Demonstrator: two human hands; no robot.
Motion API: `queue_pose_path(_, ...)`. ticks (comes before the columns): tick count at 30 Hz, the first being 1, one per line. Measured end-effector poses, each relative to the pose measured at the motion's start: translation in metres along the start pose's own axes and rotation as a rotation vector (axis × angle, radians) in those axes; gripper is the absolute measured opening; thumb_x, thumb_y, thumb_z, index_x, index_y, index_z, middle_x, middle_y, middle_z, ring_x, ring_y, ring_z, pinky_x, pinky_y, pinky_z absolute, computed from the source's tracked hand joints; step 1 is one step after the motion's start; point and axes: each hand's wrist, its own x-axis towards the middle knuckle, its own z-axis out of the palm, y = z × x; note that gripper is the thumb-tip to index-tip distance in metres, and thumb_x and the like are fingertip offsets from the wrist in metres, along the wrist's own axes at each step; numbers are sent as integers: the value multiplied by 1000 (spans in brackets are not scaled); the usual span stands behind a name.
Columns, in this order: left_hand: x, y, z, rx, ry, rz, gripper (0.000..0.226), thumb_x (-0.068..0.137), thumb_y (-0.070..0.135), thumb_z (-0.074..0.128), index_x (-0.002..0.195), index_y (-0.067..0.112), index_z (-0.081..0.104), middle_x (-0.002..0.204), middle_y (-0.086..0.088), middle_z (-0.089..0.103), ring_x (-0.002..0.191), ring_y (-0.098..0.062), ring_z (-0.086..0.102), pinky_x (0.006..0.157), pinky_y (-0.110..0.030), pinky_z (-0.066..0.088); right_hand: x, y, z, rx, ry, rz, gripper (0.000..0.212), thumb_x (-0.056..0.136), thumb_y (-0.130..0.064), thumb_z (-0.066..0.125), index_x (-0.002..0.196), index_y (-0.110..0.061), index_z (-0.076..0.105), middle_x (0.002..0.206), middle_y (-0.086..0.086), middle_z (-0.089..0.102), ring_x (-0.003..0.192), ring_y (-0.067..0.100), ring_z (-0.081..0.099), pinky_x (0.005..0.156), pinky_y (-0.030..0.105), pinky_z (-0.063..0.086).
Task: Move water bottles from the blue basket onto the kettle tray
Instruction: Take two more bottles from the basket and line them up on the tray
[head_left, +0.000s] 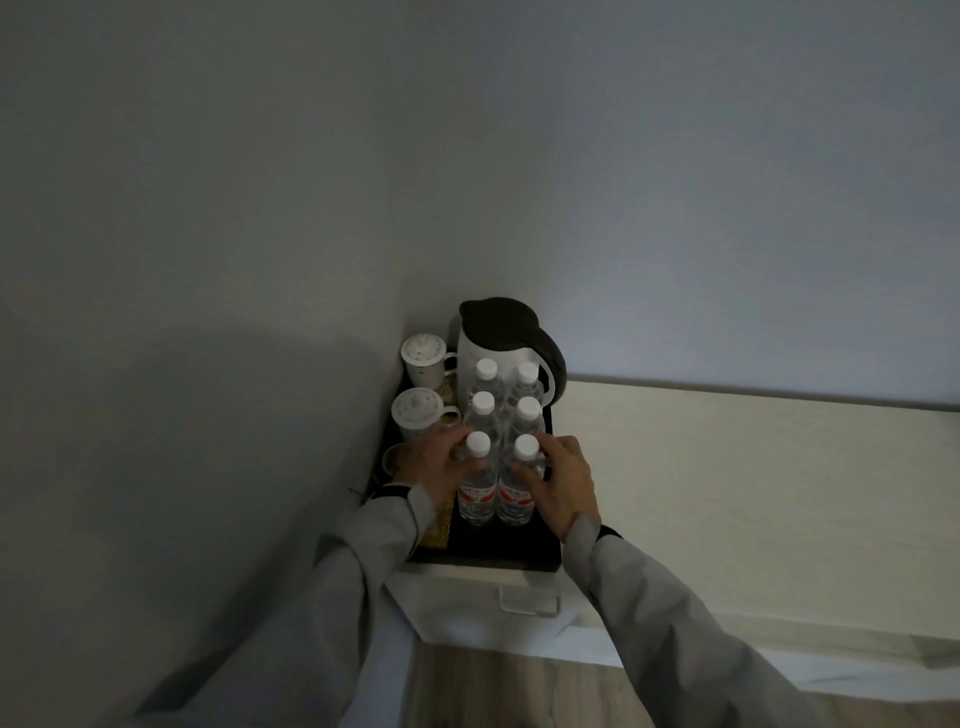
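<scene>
I am setting the front pair: my left hand (441, 465) grips one bottle (475, 483), my right hand (563, 480) another bottle (519, 488) (it seems, light is dim) on the tray (498, 548); next, release gently.

bottles (477, 486) clear glossy plastic, white matt caps, paper-look labels. kettle (498, 353) smooth white plastic, dark matt lid. tray (498, 551) black, matt. lidded cups (418, 413) glazed ceramic. sleeves (675, 613) grey cloth. floor (519, 686) wood-look.
</scene>
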Motion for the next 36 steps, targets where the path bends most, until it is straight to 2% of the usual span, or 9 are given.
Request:
queue_pose_path(3, 0, 2, -1, 10, 15, 2, 28, 83, 23, 74, 107, 10, 68, 98, -1, 65, 91, -19, 60, 79, -33, 46, -1, 1, 1, 5, 3, 2, 40, 88, -30, 71, 124, -15, 63, 113, 10, 54, 103, 24, 55, 85, 27, 42)
queue_pose_path(7, 0, 4, 0, 51, 0, -20, 38, 81, 36, 70, 108, 10, 67, 101, -11, 67, 92, -26, 62, 81, -41, 50, 3, 3, -5, -26, -43, -12, 43, 87, -32, 72, 125, -17, 61, 113, 12, 55, 105, 23, 53, 82, 24, 39)
queue_pose_path(9, -1, 4, 0, 44, -5, -23, 39, 81, 39, 67, 108, 11, 66, 100, -10, 66, 92, -25, 62, 81, -41, 51, 6, 4, -6, -44, -71, -20, 43, 86, -32, 72, 125, -17, 61, 113, 13, 56, 107, 24, 53, 81, 24, 37)
queue_pose_path(12, -2, 4, 1, 37, 17, -21, 35, 82, 37, 69, 109, 15, 66, 97, 1, 58, 90, -17, 57, 80, -35, 49, 7, 7, -9, -83, -113, -35, 48, 85, -32, 74, 128, -18, 59, 114, 13, 57, 109, 25, 51, 81, 23, 37)
queue_pose_path(18, -2, 4, 1, 32, 24, -31, 34, 81, 21, 76, 112, 12, 65, 99, 4, 55, 93, -16, 56, 83, -34, 47, 9, 8, -10, -87, -126, -54, 47, 87, -30, 72, 130, -17, 60, 115, 16, 58, 109, 27, 51, 80, 22, 35)
queue_pose_path(23, -3, 6, 1, 2, 34, -17, 35, 81, 22, 75, 113, 9, 66, 101, 0, 59, 94, -18, 57, 85, -38, 50, 5, 5, -4, -28, -47, -32, 46, 84, -25, 75, 128, -14, 62, 113, 13, 54, 105, 26, 54, 87, 26, 43)
queue_pose_path(26, -4, 5, 0, -18, 29, -37, 34, 82, 20, 76, 112, 8, 66, 110, -7, 67, 100, -23, 61, 89, -43, 52, 4, 3, 0, -8, -24, -23, 45, 84, -25, 76, 126, -16, 63, 113, 11, 53, 103, 25, 55, 88, 26, 43)
queue_pose_path(32, -3, 7, 0, -6, 19, -83, 46, 77, 40, 69, 109, 7, 66, 106, -14, 67, 98, -27, 63, 86, -49, 53, 9, 6, -4, -61, -71, -45, 44, 85, -27, 74, 126, -15, 61, 115, 14, 54, 107, 26, 53, 84, 23, 39)
queue_pose_path(36, -2, 6, 0, 5, 14, -82, 47, 77, 41, 69, 110, 7, 66, 105, -14, 67, 96, -27, 64, 86, -50, 53, 10, 8, -9, -65, -98, -45, 47, 84, -30, 74, 127, -18, 60, 116, 14, 56, 110, 26, 53, 85, 23, 39)
